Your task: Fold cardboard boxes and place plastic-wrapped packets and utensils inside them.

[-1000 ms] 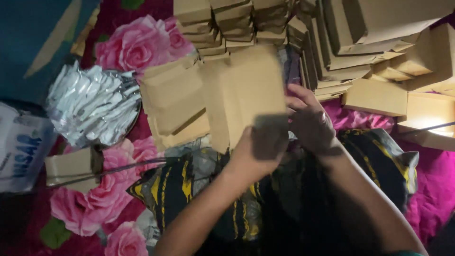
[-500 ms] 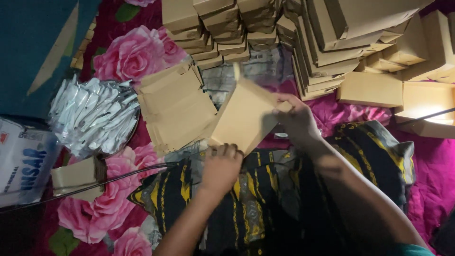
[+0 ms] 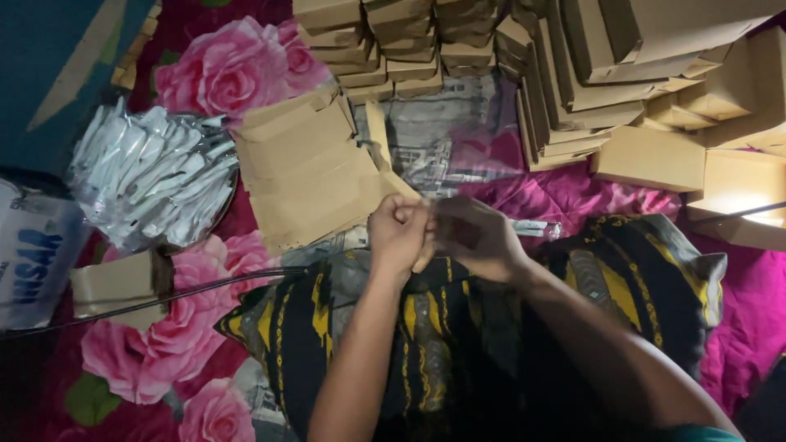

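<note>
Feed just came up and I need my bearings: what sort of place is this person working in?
Probably a home used for hand packing, on a floor or bed. A rose-print cloth lies underneath, folded brown cardboard boxes are stacked around, and a heap of silver foil sachets sits beside flat carton blanks.

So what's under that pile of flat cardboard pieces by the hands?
The flat cardboard pieces lie on a rose-print cloth and grey printed paper. Whatever sits beneath the pile's middle is covered.
</note>
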